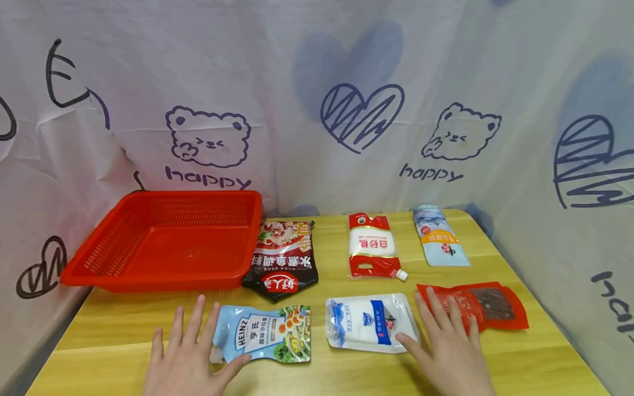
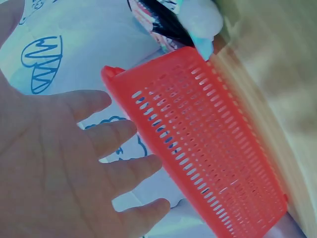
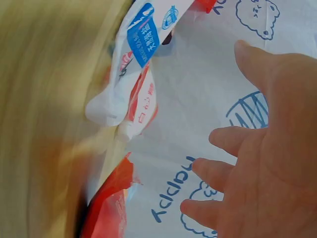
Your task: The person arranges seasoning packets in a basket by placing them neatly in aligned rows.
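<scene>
My left hand [image 1: 187,357] is spread with straight fingers at the near left, beside a light blue Heinz pouch [image 1: 264,333] with a white cap. The thumb overlaps that pouch's near edge in the head view. My right hand [image 1: 448,352], fingers also spread, hovers between a white and blue salt bag [image 1: 369,323] and a red packet [image 1: 490,305] with a dark window. Its thumb overlaps the salt bag's corner, and its fingertips overlap the red packet. The left wrist view has the left palm [image 2: 54,163] before the basket. Nothing is gripped by either hand.
A red perforated basket [image 1: 190,242] stands at the back left. Right of it lies a black and red seasoning pouch [image 1: 282,258]. Farther right are a white sugar bag [image 1: 372,245] with a spout and a blue and orange packet [image 1: 441,236]. A printed cloth [image 1: 292,110] surrounds the wooden table [image 1: 109,330].
</scene>
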`<state>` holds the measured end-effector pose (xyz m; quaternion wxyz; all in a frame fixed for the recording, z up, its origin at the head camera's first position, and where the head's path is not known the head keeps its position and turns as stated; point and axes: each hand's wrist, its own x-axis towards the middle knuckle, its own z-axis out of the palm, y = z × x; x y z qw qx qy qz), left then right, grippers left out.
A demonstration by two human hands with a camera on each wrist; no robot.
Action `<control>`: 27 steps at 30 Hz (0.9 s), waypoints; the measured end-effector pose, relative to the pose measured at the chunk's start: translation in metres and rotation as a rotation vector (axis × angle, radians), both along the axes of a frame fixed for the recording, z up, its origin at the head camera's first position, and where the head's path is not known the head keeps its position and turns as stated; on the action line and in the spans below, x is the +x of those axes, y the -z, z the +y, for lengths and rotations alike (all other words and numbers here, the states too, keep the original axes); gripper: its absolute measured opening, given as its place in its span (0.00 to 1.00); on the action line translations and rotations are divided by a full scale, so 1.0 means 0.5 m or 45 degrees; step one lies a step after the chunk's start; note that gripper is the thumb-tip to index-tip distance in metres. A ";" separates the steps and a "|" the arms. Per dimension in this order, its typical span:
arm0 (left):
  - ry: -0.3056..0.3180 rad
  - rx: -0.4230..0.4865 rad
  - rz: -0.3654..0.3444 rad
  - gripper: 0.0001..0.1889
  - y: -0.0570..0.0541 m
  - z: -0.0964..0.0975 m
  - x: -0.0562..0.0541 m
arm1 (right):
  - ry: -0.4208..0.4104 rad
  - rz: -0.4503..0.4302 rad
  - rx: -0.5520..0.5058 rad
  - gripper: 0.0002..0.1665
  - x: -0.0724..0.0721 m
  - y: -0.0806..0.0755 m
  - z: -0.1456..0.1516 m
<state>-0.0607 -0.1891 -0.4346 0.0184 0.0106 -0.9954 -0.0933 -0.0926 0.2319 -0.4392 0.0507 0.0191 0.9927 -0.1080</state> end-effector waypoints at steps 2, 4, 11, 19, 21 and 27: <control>0.016 -0.007 0.064 0.61 -0.006 0.001 0.004 | -0.007 0.024 0.011 0.62 0.000 -0.006 -0.001; 0.031 -0.010 0.106 0.60 -0.014 0.002 0.005 | -0.016 0.055 0.013 0.62 0.001 -0.013 -0.001; 0.137 -0.020 0.356 0.51 -0.052 0.001 -0.001 | -0.101 0.236 -0.060 0.55 0.002 -0.046 -0.005; 0.270 0.049 0.627 0.39 -0.095 -0.004 -0.040 | -0.111 0.354 -0.250 0.46 -0.027 -0.111 -0.035; 0.311 0.051 0.676 0.35 -0.104 -0.003 -0.056 | -0.134 0.407 -0.308 0.40 -0.039 -0.125 -0.046; 0.378 0.051 0.730 0.26 -0.126 0.005 -0.105 | -0.235 0.499 -0.487 0.31 -0.087 -0.165 -0.088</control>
